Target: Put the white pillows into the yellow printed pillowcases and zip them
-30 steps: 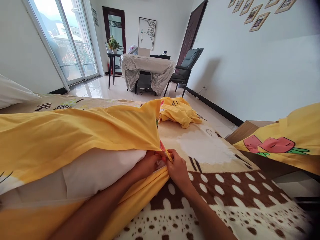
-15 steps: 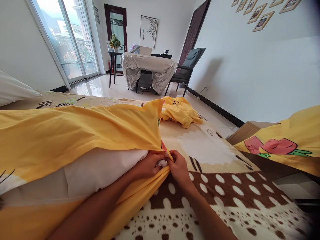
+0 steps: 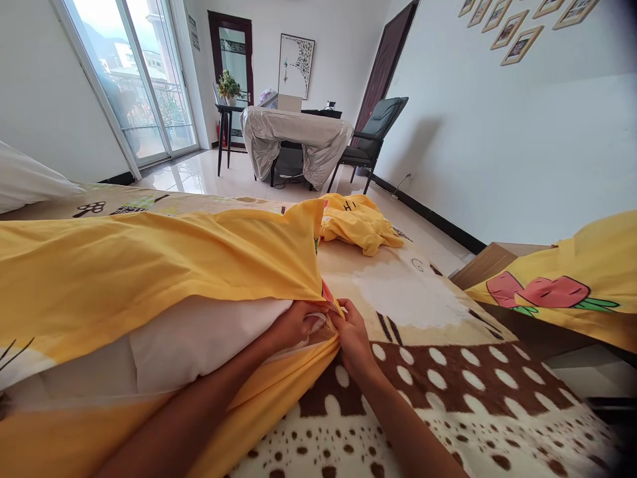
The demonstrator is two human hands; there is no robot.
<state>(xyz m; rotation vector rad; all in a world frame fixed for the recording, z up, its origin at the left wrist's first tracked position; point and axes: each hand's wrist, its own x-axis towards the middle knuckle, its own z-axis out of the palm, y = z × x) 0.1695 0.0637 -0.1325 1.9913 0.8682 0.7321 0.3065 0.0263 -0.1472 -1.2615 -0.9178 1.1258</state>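
A yellow cover [image 3: 239, 249] lies over a white quilt [image 3: 199, 335], which shows through the cover's long opening. At the opening's right-hand corner, my left hand [image 3: 298, 325] is closed on a white piece of cloth inside the cover, some of its fingers hidden under the yellow edge. My right hand [image 3: 351, 332] is right beside it, thumb and fingers pinching the corner of the yellow cover. The hands nearly touch. Beneath is a patterned blanket [image 3: 448, 378] with brown and cream areas.
A crumpled yellow cloth [image 3: 361, 222] rests on the bed's far side. At the right, yellow fabric with red printed shapes [image 3: 557, 292] hangs over a wooden box [image 3: 480, 265]. A covered table [image 3: 298, 126] and a dark chair [image 3: 373, 133] stand beyond. A white pillow [image 3: 30, 179] is at the left.
My left hand has shifted slightly left and turned, and more of the white cloth and the inside of the opening shows. My right hand keeps its pinch on the cover's corner.
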